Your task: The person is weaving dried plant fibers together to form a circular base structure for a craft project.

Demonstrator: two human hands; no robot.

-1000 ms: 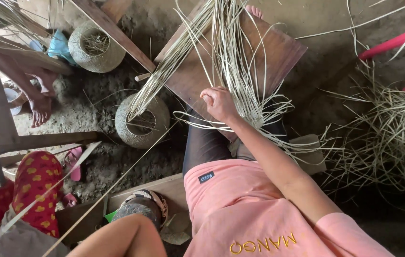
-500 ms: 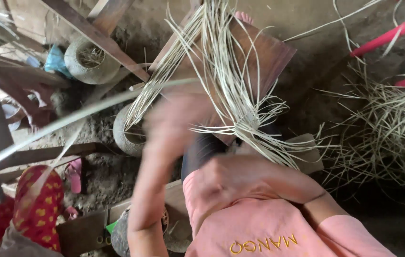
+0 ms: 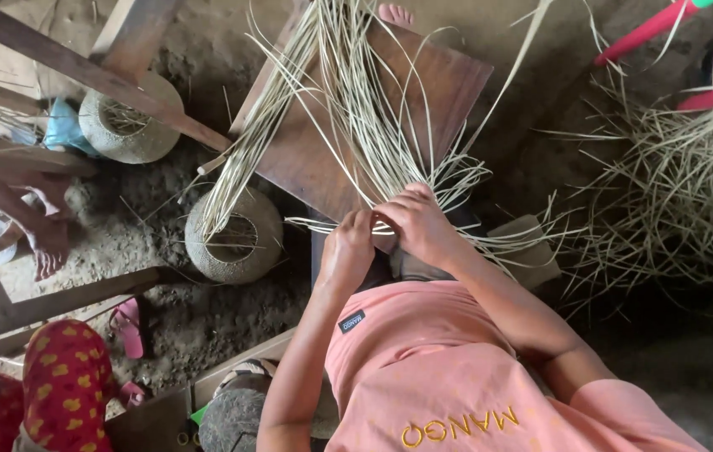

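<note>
A fan of pale cane strips (image 3: 356,109) spreads over a brown wooden board (image 3: 448,79) that rests on my lap. The strips meet in a woven centre just under my hands. My left hand (image 3: 346,247) and my right hand (image 3: 418,222) sit side by side at that centre, fingers pinched on the strips. My toes (image 3: 396,14) show past the board's far edge.
Two round woven baskets stand on the dirt floor, one (image 3: 233,236) near the board, one (image 3: 126,125) further back. A loose heap of strips (image 3: 683,192) lies at right. Wooden beams (image 3: 80,63) cross at left. Another person's foot (image 3: 47,243) and red patterned clothing (image 3: 64,381) are at left.
My left arm swung up from my side and its hand joined the right hand at the woven centre. The right hand shifted slightly towards me. The view tilted a little.
</note>
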